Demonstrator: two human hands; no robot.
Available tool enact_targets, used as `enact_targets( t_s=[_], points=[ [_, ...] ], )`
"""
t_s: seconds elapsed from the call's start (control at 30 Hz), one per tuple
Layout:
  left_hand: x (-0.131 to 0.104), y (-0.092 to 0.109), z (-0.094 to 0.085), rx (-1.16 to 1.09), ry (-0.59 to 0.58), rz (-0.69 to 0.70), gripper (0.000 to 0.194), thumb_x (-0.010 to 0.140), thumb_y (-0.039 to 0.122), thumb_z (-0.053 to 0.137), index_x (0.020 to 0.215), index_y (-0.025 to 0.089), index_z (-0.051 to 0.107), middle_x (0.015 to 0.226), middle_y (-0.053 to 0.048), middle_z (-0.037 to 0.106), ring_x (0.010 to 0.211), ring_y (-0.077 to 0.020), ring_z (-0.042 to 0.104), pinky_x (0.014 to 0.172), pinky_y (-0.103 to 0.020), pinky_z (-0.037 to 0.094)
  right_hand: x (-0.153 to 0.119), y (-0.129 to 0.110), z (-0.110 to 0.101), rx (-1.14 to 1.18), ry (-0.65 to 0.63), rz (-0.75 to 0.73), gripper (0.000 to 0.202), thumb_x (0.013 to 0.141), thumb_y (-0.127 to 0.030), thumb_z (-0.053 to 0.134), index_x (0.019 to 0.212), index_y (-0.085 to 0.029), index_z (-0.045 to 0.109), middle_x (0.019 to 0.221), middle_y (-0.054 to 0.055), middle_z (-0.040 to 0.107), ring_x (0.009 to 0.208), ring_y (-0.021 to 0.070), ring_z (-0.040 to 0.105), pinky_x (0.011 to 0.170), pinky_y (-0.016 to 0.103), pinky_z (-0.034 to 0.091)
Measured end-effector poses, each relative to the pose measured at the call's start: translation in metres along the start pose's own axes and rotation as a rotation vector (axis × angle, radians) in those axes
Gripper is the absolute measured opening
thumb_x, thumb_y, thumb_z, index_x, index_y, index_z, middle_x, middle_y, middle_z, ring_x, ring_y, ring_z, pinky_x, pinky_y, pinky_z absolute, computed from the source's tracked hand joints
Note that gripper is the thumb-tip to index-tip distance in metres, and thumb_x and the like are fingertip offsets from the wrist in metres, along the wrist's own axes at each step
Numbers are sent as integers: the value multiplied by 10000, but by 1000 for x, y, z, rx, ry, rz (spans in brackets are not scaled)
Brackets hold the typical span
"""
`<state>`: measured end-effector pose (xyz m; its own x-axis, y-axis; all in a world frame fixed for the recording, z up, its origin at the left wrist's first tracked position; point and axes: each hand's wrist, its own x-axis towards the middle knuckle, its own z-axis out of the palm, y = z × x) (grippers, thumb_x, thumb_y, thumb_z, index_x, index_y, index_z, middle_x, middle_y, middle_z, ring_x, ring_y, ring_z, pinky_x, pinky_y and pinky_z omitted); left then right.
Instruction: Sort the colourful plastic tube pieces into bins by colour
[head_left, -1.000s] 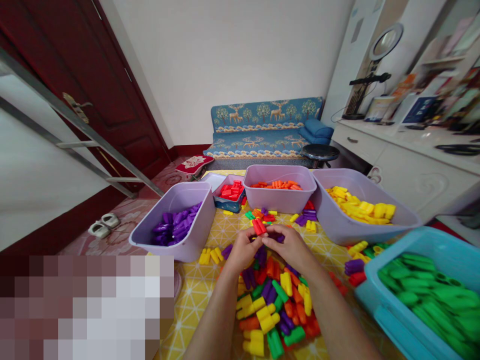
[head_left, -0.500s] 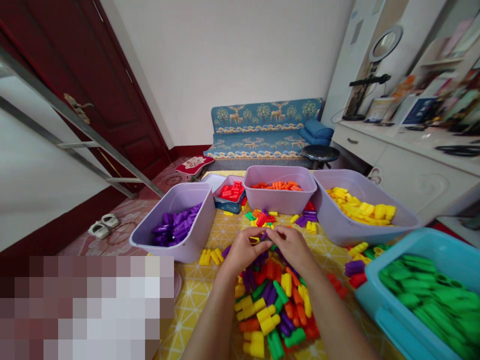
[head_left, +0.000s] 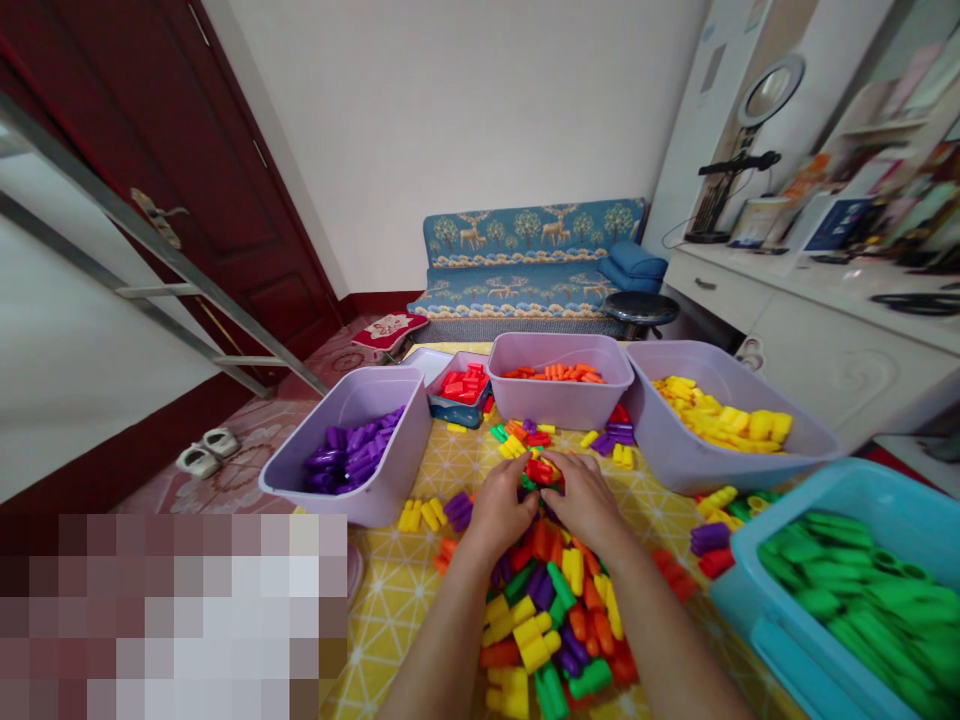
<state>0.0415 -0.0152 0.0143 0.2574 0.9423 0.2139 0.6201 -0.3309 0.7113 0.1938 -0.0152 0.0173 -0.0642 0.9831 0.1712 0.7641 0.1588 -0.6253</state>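
Note:
A heap of plastic building blocks (head_left: 544, 590) in yellow, purple, green, orange and red lies on the yellow patterned cloth in front of me. My left hand (head_left: 504, 502) rests at the heap's far left side, its thumb and fingers apart. Opposite it, my right hand (head_left: 586, 497) is open too, with curved fingers and the thumb pointing inward. In the gap between both hands sit a red block (head_left: 541, 471) and some green and purple ones. The fingertips partly hide the blocks beneath them.
A lilac bin of purple blocks (head_left: 352, 450) stands left. Farther back are a small box of red blocks (head_left: 463, 383), a lilac bin (head_left: 559, 400) with orange blocks and another bin (head_left: 660, 450) with yellow ones. The turquoise bin (head_left: 780, 600) at right holds green blocks.
My hands, fingertips together before, have parted and lowered slightly onto the far part of the heap. A red block now shows between them, and purple and orange blocks show left of my left wrist.

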Motion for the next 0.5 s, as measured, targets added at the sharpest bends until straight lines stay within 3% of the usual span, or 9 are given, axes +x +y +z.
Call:
enact_targets(
  t_s=[0.1,0.2,0.33,0.5],
  points=[
    [0,-2,4,-41,17,29,658,672,101,584,1320,165,491,1269,-112,574,1187,-245,513,1039,-373,380,1,-2,4,232,-77,11,590,651,-59,558,1225,-197,546,1158,79,630,1077,222,569,973,382,407],
    [1,-6,3,-124,26,58,621,697,63,536,1306,182,508,1224,-88,613,1133,-226,553,1009,-363,406,2,-2,8,481,-150,-4,499,672,-75,534,1158,-183,567,1057,59,666,947,181,629,877,333,474],
    [3,-6,0,-270,40,33,442,830,184,502,1269,164,547,1113,-82,674,977,-214,621,925,-354,462,2,-4,5,640,-174,-1,359,718,-183,577,1076,-180,597,977,46,671,896,177,633,799,307,499],
    [3,3,-8,-398,40,43,324,851,276,518,1122,157,652,1006,-58,706,906,-216,623,857,-323,485,1,-12,-7,637,-219,83,354,771,-384,586,1069,-197,629,861,38,671,733,172,632,570,255,477]
  ],
)
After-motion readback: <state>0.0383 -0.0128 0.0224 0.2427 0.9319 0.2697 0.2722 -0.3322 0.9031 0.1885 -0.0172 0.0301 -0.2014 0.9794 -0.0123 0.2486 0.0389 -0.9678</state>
